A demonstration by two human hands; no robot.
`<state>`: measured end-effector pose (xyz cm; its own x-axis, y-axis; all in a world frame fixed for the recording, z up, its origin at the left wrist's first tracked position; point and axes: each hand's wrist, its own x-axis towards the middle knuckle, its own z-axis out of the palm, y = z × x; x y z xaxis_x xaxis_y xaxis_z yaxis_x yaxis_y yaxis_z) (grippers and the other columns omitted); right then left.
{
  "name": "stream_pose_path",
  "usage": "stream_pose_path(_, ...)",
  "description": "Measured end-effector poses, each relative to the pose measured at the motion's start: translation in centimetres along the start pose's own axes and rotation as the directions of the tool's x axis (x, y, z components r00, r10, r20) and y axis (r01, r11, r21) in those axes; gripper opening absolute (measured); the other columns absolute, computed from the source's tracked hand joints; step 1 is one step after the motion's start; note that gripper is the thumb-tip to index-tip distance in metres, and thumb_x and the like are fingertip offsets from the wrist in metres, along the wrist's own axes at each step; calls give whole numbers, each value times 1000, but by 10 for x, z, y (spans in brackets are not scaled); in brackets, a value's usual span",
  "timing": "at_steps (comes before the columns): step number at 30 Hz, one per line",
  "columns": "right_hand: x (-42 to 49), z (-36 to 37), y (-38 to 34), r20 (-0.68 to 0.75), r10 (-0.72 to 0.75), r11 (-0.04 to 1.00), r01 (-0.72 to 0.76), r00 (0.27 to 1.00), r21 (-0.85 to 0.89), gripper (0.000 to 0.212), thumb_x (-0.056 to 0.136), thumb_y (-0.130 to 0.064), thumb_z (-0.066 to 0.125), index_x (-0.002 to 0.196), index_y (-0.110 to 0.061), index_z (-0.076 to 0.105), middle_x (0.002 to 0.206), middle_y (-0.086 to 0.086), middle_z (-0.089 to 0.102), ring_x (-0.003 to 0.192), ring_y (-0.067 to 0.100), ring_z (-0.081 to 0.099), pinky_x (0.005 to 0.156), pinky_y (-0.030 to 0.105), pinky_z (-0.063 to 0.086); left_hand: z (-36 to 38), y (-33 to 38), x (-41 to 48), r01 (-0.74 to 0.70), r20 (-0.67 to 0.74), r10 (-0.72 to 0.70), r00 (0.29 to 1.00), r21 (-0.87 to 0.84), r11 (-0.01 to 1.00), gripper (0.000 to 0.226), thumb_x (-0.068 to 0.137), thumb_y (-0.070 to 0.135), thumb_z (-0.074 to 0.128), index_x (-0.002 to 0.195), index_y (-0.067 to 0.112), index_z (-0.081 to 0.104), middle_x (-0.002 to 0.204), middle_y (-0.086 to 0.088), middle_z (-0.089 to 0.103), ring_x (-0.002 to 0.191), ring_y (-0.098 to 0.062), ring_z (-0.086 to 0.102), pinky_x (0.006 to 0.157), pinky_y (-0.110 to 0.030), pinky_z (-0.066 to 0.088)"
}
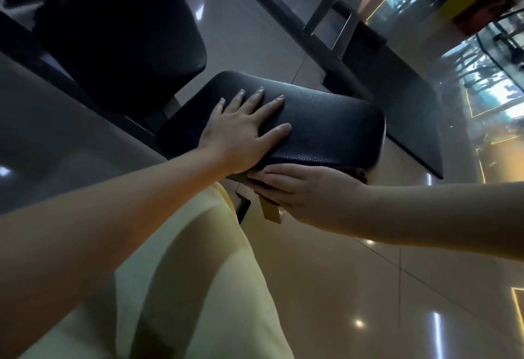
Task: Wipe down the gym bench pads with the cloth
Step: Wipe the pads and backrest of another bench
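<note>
The black seat pad (326, 126) sits mid-frame. The left hand (241, 134) lies flat on top, fingers spread. At the pad's 6 o'clock edge, the right hand (300, 188) presses a dark, mostly hidden cloth (359, 173) with straight fingers. The back pad (122, 35) stands at 10 o'clock and another bench pad (411, 120) at 3, on glossy floor tiles (340, 287).

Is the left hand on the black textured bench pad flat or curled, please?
Flat: the left hand rests palm-down on the black textured bench pad, fingers spread straight.
</note>
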<state>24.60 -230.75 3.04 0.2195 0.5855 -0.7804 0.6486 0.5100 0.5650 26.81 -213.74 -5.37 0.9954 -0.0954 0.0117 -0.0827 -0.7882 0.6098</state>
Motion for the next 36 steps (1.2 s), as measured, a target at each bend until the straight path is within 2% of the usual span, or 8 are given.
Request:
stream_pose_path(7,-67,50,-3,-58,54,971,-66,997,-230,65,73,-12,75,135,-20,59,158,14,28,146,45,-12,117,57,-12,-2,1,-1,-6,12,6,1000,-16,1000,75,82,71,7,153,46,6,166,4,3,152,-20,0,122,-45,0)
stream_pose_path(9,-60,40,1,-46,8,977,-17,999,-211,64,77,-12,72,138,-19,55,158,13,31,149,39,4,116,53,-6,-1,1,0,-1,14,1,1000,-6,1000,75,82,71,7,153,46,6,166,4,2,152,-20,0,122,-44,0)
stream_pose_path(15,8,-3,1,-82,-70,995,76,994,65,61,102,-13,36,155,-3,7,164,17,-3,150,35,-10,102,46,-19,3,-3,2,-21,0,21,1000,6,1000,84,75,77,1,153,46,7,165,5,4,152,-19,2,122,-44,1)
stream_pose_path(20,-38,38,-16,-177,147,978,-116,973,176,69,93,-9,56,151,-10,19,163,14,3,146,32,-15,112,49,-11,-1,-1,2,-11,37,12,999,-15,1000,73,84,69,10,153,45,5,165,6,1,152,-17,-2,122,-43,-1)
stream_pose_path(23,-51,68,-24,-305,347,879,-194,887,436,54,98,-16,57,149,-19,40,161,-3,28,151,10,6,123,27,5,0,0,3,1,46,-1,999,0,1000,73,84,68,9,153,45,3,165,6,-1,152,-17,-4,122,-43,-2)
stream_pose_path(26,-37,51,-14,-348,174,973,-108,921,203,53,86,-13,61,139,-21,55,155,2,40,148,18,26,122,38,4,2,-1,3,-3,34,2,999,3,1000,72,85,69,10,153,45,3,165,6,-1,152,-17,-3,122,-43,-2)
stream_pose_path(31,-25,13,-1,-38,-2,1000,3,999,19,67,97,-10,46,154,-5,13,163,21,-7,144,40,-22,95,50,-27,1,-2,3,-1,29,2,1000,-9,1000,80,78,76,5,153,46,4,165,6,0,152,-16,-3,122,-43,-2)
stream_pose_path(36,-56,52,-15,44,103,982,-95,994,-161,80,75,-13,73,148,-16,40,155,31,5,135,55,-26,108,61,-23,1,-2,3,-8,28,9,1000,-18,1000,71,85,68,10,153,46,3,165,6,0,151,-15,-3,121,-41,-2)
